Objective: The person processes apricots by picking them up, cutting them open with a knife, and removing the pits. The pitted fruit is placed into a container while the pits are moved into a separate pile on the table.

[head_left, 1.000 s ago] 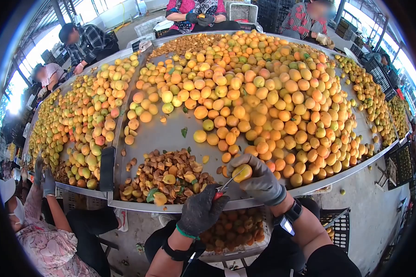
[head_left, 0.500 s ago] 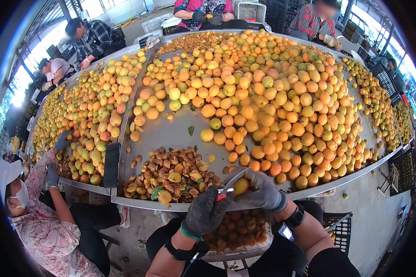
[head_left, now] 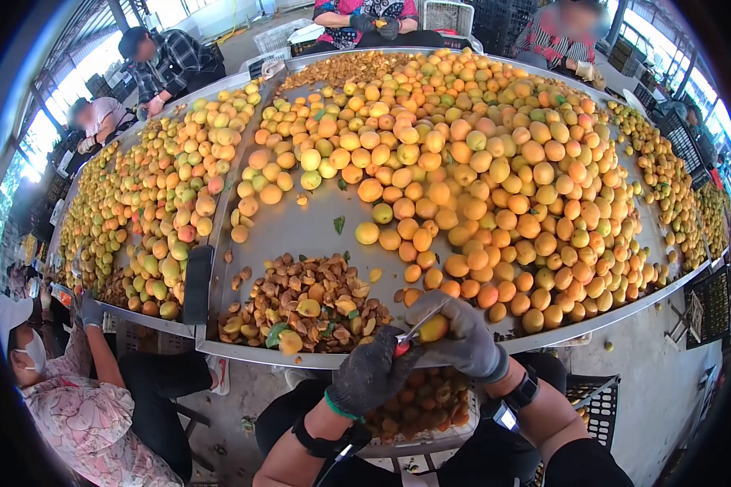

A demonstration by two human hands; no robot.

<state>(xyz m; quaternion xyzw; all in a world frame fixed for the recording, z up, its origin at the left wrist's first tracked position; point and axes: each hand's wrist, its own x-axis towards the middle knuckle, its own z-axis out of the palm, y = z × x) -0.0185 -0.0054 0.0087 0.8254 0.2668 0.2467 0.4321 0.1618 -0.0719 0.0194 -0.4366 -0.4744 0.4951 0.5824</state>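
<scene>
My gloved left hand [head_left: 371, 372] is closed round the red handle of a small knife [head_left: 424, 320]. Its blade points up and to the right, against an apricot [head_left: 434, 328]. That yellow-orange apricot sits in the curled fingers of my gloved right hand [head_left: 466, 334], which partly cover it. Both hands are over the table's front rim. Just left of them lies a heap of brown pits and scraps [head_left: 313, 296] with a few leaves. Under my hands a crate of cut apricots [head_left: 418, 406] is partly hidden.
A metal table [head_left: 300, 231] carries a large pile of whole apricots [head_left: 512, 187]. A divider with a dark block [head_left: 196, 284] separates more fruit on the left. A co-worker in a floral shirt [head_left: 97, 414] sits at my left; others work across the table. A black crate [head_left: 589, 398] stands at lower right.
The knife blade has swung steeper across the apricot, and the apricot has turned slightly in my right hand. The left co-worker's hands have drawn back from the fruit.
</scene>
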